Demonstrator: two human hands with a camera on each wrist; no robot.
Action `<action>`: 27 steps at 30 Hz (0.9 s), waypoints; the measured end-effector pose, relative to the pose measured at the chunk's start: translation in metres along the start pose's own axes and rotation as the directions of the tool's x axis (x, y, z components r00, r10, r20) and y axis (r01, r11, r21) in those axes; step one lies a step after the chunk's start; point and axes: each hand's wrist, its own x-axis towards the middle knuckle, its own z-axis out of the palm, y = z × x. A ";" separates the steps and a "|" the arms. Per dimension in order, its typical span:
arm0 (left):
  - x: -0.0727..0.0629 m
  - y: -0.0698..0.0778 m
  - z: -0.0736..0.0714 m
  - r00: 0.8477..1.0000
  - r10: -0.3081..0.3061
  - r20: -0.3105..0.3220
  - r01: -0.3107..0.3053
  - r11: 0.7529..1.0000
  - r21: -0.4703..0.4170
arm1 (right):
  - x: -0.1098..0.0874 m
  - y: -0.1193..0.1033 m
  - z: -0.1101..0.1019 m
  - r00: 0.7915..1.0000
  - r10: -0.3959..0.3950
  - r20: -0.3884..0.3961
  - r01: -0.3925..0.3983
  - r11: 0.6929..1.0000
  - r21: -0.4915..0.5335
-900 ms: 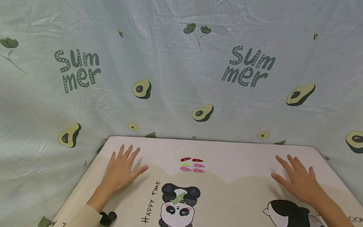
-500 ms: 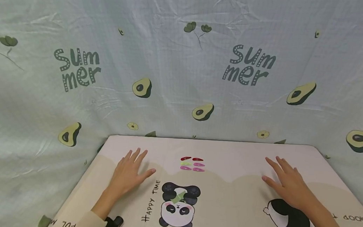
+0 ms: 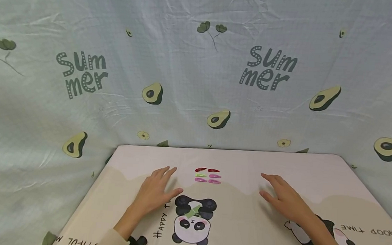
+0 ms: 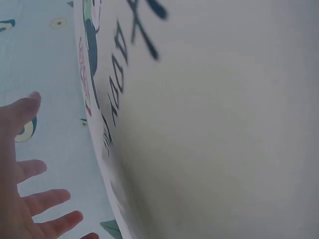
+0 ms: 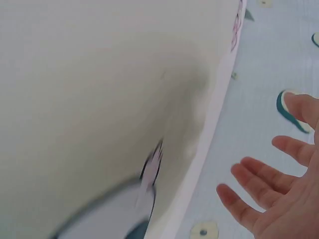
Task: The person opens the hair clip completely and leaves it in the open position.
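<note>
Small teardrop-shaped snap hair clips lie in two short columns on the printed table (image 3: 238, 201), toward its far side. Two are red, with one red clip (image 3: 213, 170) at the back right; one yellow-green clip (image 3: 200, 175) sits in the middle row; three are pink, among them a pink clip (image 3: 214, 181) at the front right. My left hand (image 3: 153, 191) hovers to their left, fingers spread and holding nothing. To their right, farther off, my right hand (image 3: 287, 199) is held over the table with relaxed fingers. Both wrist views show bare fingers (image 5: 264, 174) with nothing in them.
A hanging cloth (image 3: 186, 68) with avocado prints and lettering rises behind the table's far edge. The panda (image 3: 192, 224) in front of the clips is flat print on the table cover. Black wrist straps (image 3: 137, 244) show at both sleeves.
Both hands have moved inward toward the clips, the left one rightward and the right one leftward. The clips lie as before.
</note>
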 end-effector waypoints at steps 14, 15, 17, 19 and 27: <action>0.020 0.028 0.019 0.999 0.029 0.025 -0.024 0.983 -0.184 | 0.039 -0.026 0.032 0.999 0.014 0.048 -0.017 0.999 0.045; 0.022 0.029 0.021 0.999 0.023 0.030 -0.016 0.977 -0.212 | 0.042 -0.027 0.035 0.998 0.025 0.054 -0.028 0.998 0.053; 0.026 0.032 0.025 0.999 0.012 0.039 -0.002 0.969 -0.248 | 0.049 -0.031 0.041 0.997 0.039 0.071 -0.044 0.996 0.076; 0.029 0.035 0.028 0.999 0.016 0.041 -0.005 0.961 -0.276 | 0.055 -0.033 0.046 0.996 0.037 0.085 -0.046 0.994 0.096; 0.044 0.047 0.037 0.997 0.074 0.023 -0.065 0.959 -0.277 | 0.076 -0.045 0.062 0.994 0.033 0.107 -0.051 0.983 0.174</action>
